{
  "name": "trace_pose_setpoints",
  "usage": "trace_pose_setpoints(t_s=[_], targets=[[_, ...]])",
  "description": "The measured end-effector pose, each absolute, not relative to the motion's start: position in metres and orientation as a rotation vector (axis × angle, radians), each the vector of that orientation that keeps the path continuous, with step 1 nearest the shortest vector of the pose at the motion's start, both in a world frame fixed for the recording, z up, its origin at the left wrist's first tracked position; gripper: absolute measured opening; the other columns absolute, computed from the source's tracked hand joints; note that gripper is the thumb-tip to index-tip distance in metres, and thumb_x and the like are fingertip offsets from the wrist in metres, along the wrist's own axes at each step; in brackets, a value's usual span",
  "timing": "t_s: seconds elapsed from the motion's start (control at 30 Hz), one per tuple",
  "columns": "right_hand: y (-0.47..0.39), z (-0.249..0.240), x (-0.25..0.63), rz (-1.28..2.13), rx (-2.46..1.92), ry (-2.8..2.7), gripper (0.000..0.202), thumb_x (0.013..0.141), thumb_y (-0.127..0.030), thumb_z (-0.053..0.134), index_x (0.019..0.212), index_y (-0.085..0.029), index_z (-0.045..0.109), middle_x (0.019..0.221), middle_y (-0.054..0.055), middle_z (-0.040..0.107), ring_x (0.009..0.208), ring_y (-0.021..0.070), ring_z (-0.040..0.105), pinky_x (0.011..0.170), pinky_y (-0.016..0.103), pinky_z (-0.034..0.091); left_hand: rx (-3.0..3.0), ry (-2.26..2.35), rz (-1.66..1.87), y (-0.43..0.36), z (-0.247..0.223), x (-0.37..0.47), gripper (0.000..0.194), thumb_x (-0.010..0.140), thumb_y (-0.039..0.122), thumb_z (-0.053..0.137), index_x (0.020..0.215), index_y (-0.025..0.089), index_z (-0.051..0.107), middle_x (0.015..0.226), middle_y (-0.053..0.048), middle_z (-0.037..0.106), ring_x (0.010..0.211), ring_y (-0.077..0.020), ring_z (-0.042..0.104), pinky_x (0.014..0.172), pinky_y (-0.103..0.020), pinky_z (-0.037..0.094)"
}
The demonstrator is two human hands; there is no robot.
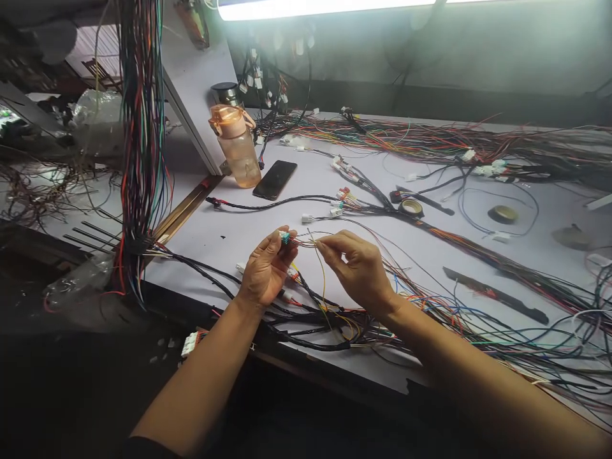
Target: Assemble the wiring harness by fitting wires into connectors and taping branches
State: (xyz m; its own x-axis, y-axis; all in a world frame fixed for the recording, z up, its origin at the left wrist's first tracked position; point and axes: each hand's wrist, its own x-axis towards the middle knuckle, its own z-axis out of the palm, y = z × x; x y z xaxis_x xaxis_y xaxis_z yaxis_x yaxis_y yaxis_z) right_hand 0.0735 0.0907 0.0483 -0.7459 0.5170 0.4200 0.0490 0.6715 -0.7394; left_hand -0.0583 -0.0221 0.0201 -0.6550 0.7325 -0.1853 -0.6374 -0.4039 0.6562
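Observation:
My left hand [266, 270] is closed around a small teal connector [285, 237], its face showing between thumb and fingers. Thin wires run from the connector toward the right. My right hand [354, 262] pinches a thin yellow wire [323, 274] between thumb and forefinger, close to the wire's upper end. The wire hangs down in a curve toward the bundle below. Beneath both hands lies a black-taped wire harness [310, 341] with white and red connectors along its branches.
A peach water bottle [239, 153] and a phone [275, 179] stand and lie behind my hands. Tape rolls [411, 208] and a dark flat strip [495, 294] are to the right. At left hangs a thick wire bundle [141, 127]. More wires [382, 137] run along the back.

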Motion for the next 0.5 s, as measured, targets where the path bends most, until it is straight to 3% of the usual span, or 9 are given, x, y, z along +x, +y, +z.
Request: trace_pose_setpoints(t_s=[0.17, 0.37, 0.5], targets=[[0.086, 0.047, 0.073, 0.920, -0.411, -2.277, 0.021, 0.093, -0.030, 0.052, 0.086, -0.018, 0.068, 0.077, 0.003, 0.065, 0.071, 0.0126, 0.058, 0.068, 0.025, 0.043, 0.157, 0.921, 2.113, -0.022, 0.023, -0.056, 0.012, 0.084, 0.013, 0.064, 0.094, 0.012, 0.070, 0.090, -0.005, 0.073, 0.074, -0.0098, 0.069, 0.069, -0.018, 0.058], [0.078, 0.054, 0.075, 0.610, -0.384, -2.378, 0.025, 0.095, -0.029, 0.047, 0.089, -0.018, 0.068, 0.080, 0.004, 0.065, 0.071, 0.0119, 0.058, 0.065, 0.023, 0.041, 0.136, 0.947, 2.113, -0.020, 0.026, -0.053, 0.010, 0.083, 0.013, 0.065, 0.091, 0.013, 0.070, 0.089, -0.005, 0.073, 0.075, -0.0099, 0.069, 0.070, -0.018, 0.057], [0.074, 0.055, 0.072, 0.639, -0.348, -2.420, 0.024, 0.096, -0.026, 0.046, 0.093, -0.017, 0.068, 0.080, 0.004, 0.065, 0.072, 0.0120, 0.058, 0.066, 0.023, 0.043, 0.132, 0.945, 2.100, -0.020, 0.026, -0.053, 0.009, 0.082, 0.014, 0.067, 0.090, 0.014, 0.071, 0.089, -0.004, 0.074, 0.074, -0.0092, 0.069, 0.071, -0.018, 0.056]])
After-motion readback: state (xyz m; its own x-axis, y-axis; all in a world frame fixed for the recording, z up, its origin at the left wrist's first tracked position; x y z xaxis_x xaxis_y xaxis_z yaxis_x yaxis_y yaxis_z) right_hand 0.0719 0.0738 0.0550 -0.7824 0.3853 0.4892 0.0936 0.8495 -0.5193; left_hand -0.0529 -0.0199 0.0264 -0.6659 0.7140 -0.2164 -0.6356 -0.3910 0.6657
